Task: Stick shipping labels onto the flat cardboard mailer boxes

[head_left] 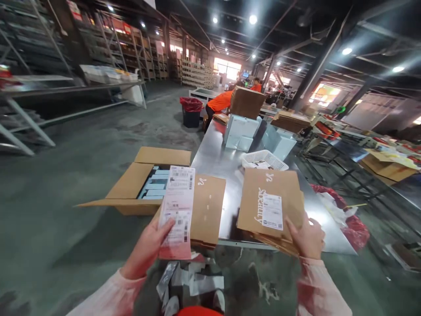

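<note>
My left hand (151, 241) is closed on printed shipping labels (179, 197), long white-pink sheets with barcodes, its thumb pressed on the front. Behind the labels lies a brown cardboard mailer (208, 206) at the table's near left corner; whether my fingers also hold it is hidden. My right hand (307, 235) grips the right edge of several stacked flat cardboard mailers (250, 193). The top one has white lettering and a white address label (272, 212). This stack sits at the near edge of the metal table (210, 153), slightly fanned out.
Left of the table an open carton (128, 184) holds several light-blue boxes (156, 186). A white basket (265, 158) and stacked boxes (241, 129) stand farther up the table. Paper scraps (205, 283) litter the floor by my feet. A person in orange (220, 102) bends beyond.
</note>
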The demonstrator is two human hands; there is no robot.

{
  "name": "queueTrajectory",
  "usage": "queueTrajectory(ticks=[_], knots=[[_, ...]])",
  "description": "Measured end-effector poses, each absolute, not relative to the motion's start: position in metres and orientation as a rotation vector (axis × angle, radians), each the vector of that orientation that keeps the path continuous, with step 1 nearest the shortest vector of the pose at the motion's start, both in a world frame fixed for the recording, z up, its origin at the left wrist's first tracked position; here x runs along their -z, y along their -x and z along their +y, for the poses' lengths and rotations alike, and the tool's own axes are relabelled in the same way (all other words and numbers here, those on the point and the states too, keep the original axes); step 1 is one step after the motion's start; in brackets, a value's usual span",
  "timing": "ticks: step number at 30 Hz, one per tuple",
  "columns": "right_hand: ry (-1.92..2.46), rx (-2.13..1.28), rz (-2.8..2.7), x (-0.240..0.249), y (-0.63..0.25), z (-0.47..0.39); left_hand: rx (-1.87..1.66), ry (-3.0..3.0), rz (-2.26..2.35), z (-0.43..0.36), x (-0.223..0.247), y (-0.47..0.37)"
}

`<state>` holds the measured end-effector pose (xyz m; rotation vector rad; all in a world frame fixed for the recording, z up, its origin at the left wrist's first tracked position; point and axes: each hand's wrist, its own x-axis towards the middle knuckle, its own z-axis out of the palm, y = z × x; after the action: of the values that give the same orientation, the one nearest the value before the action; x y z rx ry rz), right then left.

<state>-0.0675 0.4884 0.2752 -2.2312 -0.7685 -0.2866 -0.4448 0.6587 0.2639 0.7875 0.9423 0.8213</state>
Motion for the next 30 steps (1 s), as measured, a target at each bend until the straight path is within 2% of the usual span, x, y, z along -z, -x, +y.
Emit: queueTrajectory(ticks=[2,4,5,6,8,11,18,26,30], knots=[[2.091,-0.015,-0.878,-0.273,0.113,0.502,-0.804,-0.858,0.881,0.641,-0.255,0.438],[1.715,-0.667,-1.031,-0.261,0.182,0.526,-0.697,-0.966,0.824,0.627,-0.249,0.433],[1.498,-0.904,-1.051,-0.254,0.218,0.538,-0.636,-1.015,0.801,0.622,-0.247,0.431],[1.353,-0.994,-1.006,-0.245,0.250,0.549,-0.606,-1.044,0.793,0.619,-0.245,0.431],[1.275,-1.031,-0.904,-0.230,0.298,0.561,-0.674,-1.024,0.839,0.619,-0.241,0.433],[1.297,-1.113,-1.052,-0.220,0.322,0.563,-0.841,-0.941,0.949,0.626,-0.235,0.442],[1.557,-0.895,-1.309,-0.245,0.292,0.579,-0.781,-1.067,0.978,0.616,-0.219,0.446],[1.583,-1.090,-1.295,-0.240,0.297,0.595,-1.011,-1.048,1.036,0.616,-0.193,0.442],[1.705,-0.895,-1.464,-0.237,0.297,0.611,-1.028,-1.045,1.029,0.629,-0.192,0.441]])
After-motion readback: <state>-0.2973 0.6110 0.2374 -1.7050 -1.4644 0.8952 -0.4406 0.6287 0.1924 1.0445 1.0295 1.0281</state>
